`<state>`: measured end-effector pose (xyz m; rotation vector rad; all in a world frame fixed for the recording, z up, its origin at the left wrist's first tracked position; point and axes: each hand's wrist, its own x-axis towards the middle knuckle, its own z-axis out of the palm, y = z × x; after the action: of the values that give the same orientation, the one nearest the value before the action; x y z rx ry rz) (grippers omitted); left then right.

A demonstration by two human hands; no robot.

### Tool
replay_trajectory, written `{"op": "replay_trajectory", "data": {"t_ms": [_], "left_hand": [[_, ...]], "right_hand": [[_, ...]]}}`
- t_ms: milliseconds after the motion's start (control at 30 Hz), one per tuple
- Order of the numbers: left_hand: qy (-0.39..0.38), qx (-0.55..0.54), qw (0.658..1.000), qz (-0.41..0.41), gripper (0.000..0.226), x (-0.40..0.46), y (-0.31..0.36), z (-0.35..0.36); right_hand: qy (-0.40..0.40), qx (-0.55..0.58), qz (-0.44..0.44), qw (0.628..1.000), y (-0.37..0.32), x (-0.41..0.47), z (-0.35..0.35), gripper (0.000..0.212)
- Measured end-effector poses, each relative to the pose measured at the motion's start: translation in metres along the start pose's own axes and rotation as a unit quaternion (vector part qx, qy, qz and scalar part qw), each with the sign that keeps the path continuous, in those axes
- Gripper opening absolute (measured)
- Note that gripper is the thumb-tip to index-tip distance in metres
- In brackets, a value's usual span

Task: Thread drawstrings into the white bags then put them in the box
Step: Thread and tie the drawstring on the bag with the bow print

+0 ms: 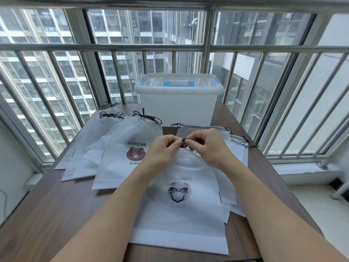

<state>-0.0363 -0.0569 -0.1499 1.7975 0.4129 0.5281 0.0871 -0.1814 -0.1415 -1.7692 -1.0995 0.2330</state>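
Here, both hands meet at the gathered top of a white bag (179, 214) that lies flat at the centre of the dark wooden surface (56, 214). The left hand (162, 150) and the right hand (207, 146) each pinch the dark drawstring (183, 143) between curled fingertips, touching one another over the bag's mouth. At ten o'clock from the hands a fanned pile of bags (105, 148) lies with cords already tied, the nearest printed "POPULAR". At three o'clock a second stack of bags (236, 148) lies partly under the held bag. At twelve o'clock, at the far edge, stands the translucent box (178, 104), its lid with a blue handle (178, 83) on.
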Motion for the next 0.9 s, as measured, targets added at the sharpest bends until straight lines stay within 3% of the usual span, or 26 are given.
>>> {"op": "replay_trajectory", "data": {"t_ms": [233, 500, 900], "left_hand": [[0.08, 0.01, 0.996, 0.032, 0.011, 0.0, -0.003, 0.004], [0.072, 0.083, 0.988, 0.104, 0.013, 0.0, 0.0, -0.002], [0.035, 0.129, 0.965, 0.225, 0.018, 0.001, -0.002, -0.008]], "right_hand": [[0.004, 0.001, 0.009, 1.0, -0.002, -0.001, 0.002, 0.014], [-0.094, 0.237, 0.15, 0.955, 0.004, -0.002, -0.003, 0.019], [-0.149, 0.359, 0.247, 0.888, 0.002, -0.004, -0.011, 0.023]]}}
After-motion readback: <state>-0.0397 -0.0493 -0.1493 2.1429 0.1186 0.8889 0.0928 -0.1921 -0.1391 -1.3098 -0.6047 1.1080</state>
